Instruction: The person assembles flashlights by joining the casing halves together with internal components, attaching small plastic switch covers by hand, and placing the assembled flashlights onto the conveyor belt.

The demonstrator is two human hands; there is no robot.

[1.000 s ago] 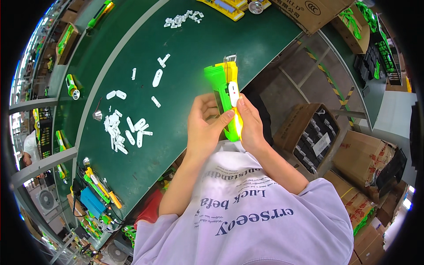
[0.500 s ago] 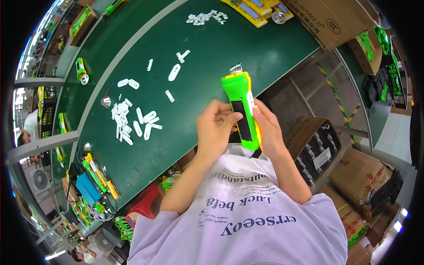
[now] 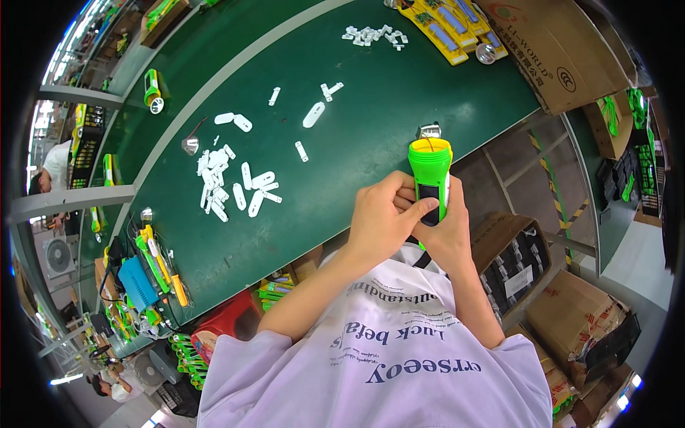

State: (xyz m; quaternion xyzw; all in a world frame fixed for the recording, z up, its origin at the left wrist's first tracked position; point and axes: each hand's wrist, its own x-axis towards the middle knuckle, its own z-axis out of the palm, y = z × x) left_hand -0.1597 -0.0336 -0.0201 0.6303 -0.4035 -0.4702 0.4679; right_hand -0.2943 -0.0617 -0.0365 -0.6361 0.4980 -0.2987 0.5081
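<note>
Over the near edge of the bench (image 3: 321, 196), as the head view shows it, a green-and-yellow torch (image 3: 431, 171) is held up in both hands. A second ago its yellow side and a white side plate faced the camera; half a second ago the long green face did. Now it has been tipped so that its wide round end looks up toward the head. For the work in hand, that brings the open mouth into plain sight: the case seems closed along its length, while the shiny reflector (image 3: 429, 130) sits outside, just beyond the rim, with a thin wire near it.

The left hand (image 3: 382, 217) pinches the torch from the left, its grip closed, thumb laid across the black panel (image 3: 429, 191). The right hand (image 3: 451, 232) is wrapped along the other side, its grip closed too, though some fingertips are hidden behind the case.

As for looks, the torch has a bright green flared head with ridges round the rim, a yellow lining (image 3: 430, 145) inside the mouth, and a narrower green body below. Its lower end is mostly covered by the hands.
</note>
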